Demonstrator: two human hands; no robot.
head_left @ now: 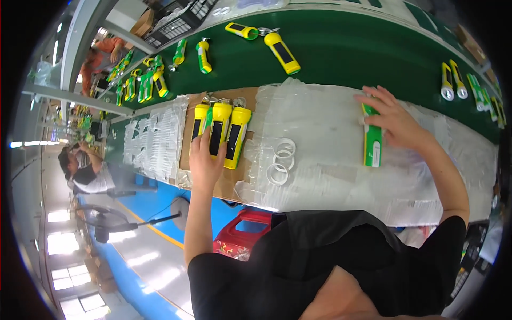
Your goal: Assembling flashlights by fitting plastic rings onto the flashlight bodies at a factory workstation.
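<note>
My left hand (205, 162) reaches over a row of three yellow flashlights with black panels, its thumb and fingers on either side of the middle flashlight (217, 136). A strip of green shows beside its fingertips, partly hidden. To the right of it lies another yellow flashlight (238, 138), and the leftmost one (197, 120) is partly covered by the hand. A green flashlight with a white switch plate (372, 144) lies lengthwise under my right hand (392, 120). The right fingers bend over its upper part and the thumb is at its right side. Three white rings (278, 174) lie between my hands.
The worktop (325, 186) is covered with clear film, with brown cardboard (186, 152) under the yellow flashlights. Beyond runs a green belt (336, 53) carrying several flashlights. A black crate (178, 26) stands at the back left. A fan (101, 221) and other people are at left.
</note>
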